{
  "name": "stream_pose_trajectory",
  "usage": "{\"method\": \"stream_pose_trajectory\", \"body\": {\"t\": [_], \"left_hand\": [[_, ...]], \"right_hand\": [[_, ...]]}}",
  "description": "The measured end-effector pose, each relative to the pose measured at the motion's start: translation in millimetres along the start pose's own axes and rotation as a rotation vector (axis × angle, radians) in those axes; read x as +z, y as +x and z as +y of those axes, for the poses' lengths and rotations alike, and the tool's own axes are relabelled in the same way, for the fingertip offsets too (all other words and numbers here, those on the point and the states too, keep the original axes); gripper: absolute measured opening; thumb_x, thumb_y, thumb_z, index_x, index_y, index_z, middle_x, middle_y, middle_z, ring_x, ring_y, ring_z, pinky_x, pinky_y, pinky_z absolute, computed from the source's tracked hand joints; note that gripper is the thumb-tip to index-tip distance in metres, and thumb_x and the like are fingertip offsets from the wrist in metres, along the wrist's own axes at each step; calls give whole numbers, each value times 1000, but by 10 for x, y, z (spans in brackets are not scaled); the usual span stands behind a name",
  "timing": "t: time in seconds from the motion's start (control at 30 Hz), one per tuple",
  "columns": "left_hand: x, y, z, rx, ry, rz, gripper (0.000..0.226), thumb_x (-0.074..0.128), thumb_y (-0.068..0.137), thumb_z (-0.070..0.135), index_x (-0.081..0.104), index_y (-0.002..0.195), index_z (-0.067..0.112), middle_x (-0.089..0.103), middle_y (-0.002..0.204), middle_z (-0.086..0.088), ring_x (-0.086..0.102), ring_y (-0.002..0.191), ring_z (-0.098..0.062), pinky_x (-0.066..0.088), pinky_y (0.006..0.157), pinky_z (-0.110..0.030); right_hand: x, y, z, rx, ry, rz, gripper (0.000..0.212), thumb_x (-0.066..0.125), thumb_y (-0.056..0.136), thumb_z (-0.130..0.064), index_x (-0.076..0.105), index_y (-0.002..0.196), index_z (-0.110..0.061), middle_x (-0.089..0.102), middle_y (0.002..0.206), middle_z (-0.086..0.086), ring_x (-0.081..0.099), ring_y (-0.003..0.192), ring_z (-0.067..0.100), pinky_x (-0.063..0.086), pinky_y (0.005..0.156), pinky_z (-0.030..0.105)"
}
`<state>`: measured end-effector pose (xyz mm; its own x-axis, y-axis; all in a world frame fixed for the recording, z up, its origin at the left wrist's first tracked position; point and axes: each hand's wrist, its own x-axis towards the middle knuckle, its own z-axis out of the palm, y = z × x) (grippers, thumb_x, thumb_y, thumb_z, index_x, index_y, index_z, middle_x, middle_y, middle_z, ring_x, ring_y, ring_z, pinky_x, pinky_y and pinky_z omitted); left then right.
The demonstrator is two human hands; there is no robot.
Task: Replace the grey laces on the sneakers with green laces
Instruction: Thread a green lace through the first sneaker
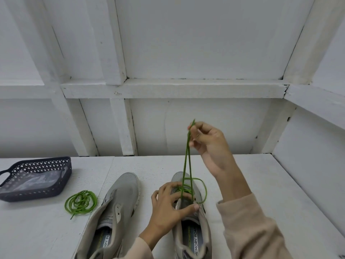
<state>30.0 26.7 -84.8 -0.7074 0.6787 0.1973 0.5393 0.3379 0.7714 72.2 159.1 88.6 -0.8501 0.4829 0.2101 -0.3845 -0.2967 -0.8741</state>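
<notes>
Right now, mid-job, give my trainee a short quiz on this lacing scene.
1. True or false: the right hand pinches the raised strands of the thin green lace above the grey mesh sneaker on the right.
2. Where does the spare coiled green lace lie? A) on the white table, between the dark perforated plastic basket and the unlaced grey sneaker on the left; B) inside the basket; C) inside a sneaker.
3. Fill in: the left hand holds the sneaker on the ___.
Key: 1 true; 2 A; 3 right.

White table (261, 184): sneakers (121, 193), basket (28, 195), lace (82, 200) (green, coiled)
</notes>
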Motion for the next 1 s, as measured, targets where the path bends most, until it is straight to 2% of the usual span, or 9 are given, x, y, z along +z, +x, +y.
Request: {"method": "stream_pose_trajectory", "body": {"t": [0.17,0.37,0.43,0.53,0.63,0.73,0.8,0.9,1.0], "left_hand": [[1,31,-43,11,-20,-16,47,56,58,84,70,86,49,42,130,35,18,135,12,-8,115,-30],[-35,151,106,57,-249,-109,40,56,73,70,75,88,38,59,118,31,40,127,12,-23,111,-38],[-18,188,131,56,-311,-121,37,51,79,65,75,85,38,65,113,28,45,122,13,-23,112,-42],[-17,208,161,16,-380,-147,39,49,84,62,76,86,34,71,105,23,51,118,12,-25,113,-40],[-29,202,190,-11,-411,-156,39,47,89,54,77,91,28,72,102,20,56,113,9,-25,113,-38],[-34,198,191,6,-389,-152,46,44,87,62,76,93,31,72,100,20,58,111,6,-25,113,-37],[-36,199,201,3,-384,-151,42,46,90,61,76,92,32,73,98,20,58,110,6,-24,113,-37],[-29,192,210,7,-388,-138,30,49,96,49,75,87,37,73,93,19,58,109,9,-23,115,-37],[-16,188,188,6,-375,-120,41,52,79,66,76,87,33,75,91,7,57,106,10,-22,115,-32]], "right_hand": [[115,229,-277,-151,177,22,9,61,78,-9,62,85,-3,62,70,-1,52,63,10,47,54,17],[97,336,-75,-54,92,-14,9,55,93,-3,64,93,-3,60,74,6,60,67,14,56,66,26],[-16,371,3,2,-88,-17,21,58,92,-4,62,113,-1,62,89,12,64,78,17,59,72,31],[-320,403,195,227,-772,33,66,65,91,-16,33,148,-7,57,122,10,63,99,22,59,75,36],[-569,261,290,348,-1284,-62,41,63,91,-40,59,117,-10,63,105,9,67,85,26,58,72,41],[-618,-10,340,558,-1211,-303,45,60,88,-55,72,88,-11,67,81,2,61,68,15,47,55,24],[-597,-148,395,519,-1133,-348,41,66,84,-53,73,73,-14,63,71,4,52,64,13,39,55,21],[-544,-249,502,426,-845,-308,17,75,82,-30,76,75,-15,62,66,8,48,56,12,39,53,19],[-492,-293,550,370,-720,-275,11,76,81,-14,72,71,-14,61,61,-3,48,51,5,39,50,16]]}}
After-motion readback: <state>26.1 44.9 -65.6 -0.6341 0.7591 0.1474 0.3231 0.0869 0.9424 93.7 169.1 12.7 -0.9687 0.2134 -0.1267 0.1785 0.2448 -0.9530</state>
